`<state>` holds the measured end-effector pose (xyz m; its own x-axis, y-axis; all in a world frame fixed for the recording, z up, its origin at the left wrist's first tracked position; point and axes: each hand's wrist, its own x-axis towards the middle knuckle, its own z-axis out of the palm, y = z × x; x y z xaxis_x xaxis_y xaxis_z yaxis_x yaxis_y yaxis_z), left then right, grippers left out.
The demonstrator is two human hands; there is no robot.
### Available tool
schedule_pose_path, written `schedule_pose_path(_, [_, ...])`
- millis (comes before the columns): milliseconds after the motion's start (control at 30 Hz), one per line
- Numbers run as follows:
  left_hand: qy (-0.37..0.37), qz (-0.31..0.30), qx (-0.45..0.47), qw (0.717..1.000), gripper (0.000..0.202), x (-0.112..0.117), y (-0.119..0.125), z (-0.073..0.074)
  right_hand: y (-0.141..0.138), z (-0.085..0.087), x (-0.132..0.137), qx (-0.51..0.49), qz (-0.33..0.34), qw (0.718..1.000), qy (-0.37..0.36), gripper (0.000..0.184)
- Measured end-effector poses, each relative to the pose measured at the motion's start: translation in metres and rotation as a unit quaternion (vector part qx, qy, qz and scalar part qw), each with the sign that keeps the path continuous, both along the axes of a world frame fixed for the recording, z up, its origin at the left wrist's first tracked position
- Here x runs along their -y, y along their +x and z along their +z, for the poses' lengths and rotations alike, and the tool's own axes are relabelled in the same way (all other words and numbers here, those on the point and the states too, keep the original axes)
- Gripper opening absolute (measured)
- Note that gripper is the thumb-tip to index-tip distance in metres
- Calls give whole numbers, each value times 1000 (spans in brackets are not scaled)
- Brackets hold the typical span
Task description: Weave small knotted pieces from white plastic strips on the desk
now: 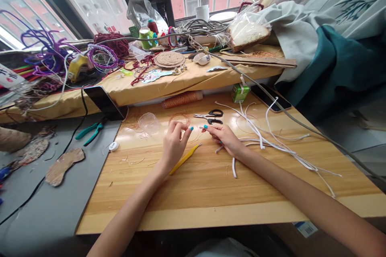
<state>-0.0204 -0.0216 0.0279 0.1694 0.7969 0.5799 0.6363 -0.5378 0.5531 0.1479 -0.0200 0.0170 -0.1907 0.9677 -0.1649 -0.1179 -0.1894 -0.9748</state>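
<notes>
My left hand (175, 142) and my right hand (224, 137) rest close together on the wooden table (193, 192). Both are pinched, fingertips facing each other, apparently around a thin copper wire (197, 128) that is barely visible between them. A loose coil of the same copper wire (180, 119) lies just beyond my left hand. A yellow tool (184, 159) lies on the table beside my left wrist. Black-handled scissors (211, 115) lie just past my right hand. White cord strips (271, 140) spread out to the right.
An orange thread spool (181, 99), a green carton (240, 92) and a phone (271, 97) lie at the table's back edge. Teal pliers (90, 130) and cardboard pieces (63, 165) sit on the grey surface at left. A cluttered shelf (150, 80) runs behind.
</notes>
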Motion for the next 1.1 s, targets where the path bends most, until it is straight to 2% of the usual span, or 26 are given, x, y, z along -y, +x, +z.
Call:
schedule_pose_path(67, [48, -32, -15, 998, 18, 4, -2, 7, -1, 0, 0, 6, -8, 1000, 1, 34])
schedule_pose_path(133, [49, -95, -64, 992, 28, 8, -3, 12, -1, 0, 1, 11, -13, 1000, 2, 34])
schedule_pose_path(200, [5, -133, -127, 983, 37, 11, 0, 13, -1, -1, 1, 10, -18, 1000, 7, 34])
schedule_pose_path(300, [-91, -106, -172, 975, 45, 14, 7, 9, 0, -3, 0, -3, -20, 1000, 15, 31])
schedule_pose_path(367, [-158, -69, -136, 976, 44, 13, 11, 7, 0, -3, 0, -13, -19, 1000, 12, 31])
schedule_pose_path(467, [-261, -38, -6, 965, 38, 7, 10, 7, 0, -2, 0, -17, -16, 1000, 7, 31])
schedule_pose_path(533, [-332, -46, 101, 937, 35, 2, 8, 8, 0, -1, 0, -14, -14, 1000, 9, 31])
schedule_pose_path(633, [-413, -61, 236, 877, 31, -2, 4, 9, -1, 0, 1, -1, -15, 1000, 9, 33])
schedule_pose_path(700, [-433, -60, 286, 853, 29, -4, 3, 9, -1, 0, 1, 11, -14, 1000, 12, 34])
schedule_pose_path(767, [-434, -57, 309, 844, 29, -5, 2, 7, -1, 0, 1, 21, -11, 1000, 15, 35])
schedule_pose_path(1100, [-410, -81, 352, 837, 30, -1, 8, 0, 0, -1, 2, 44, 22, 999, 21, 38])
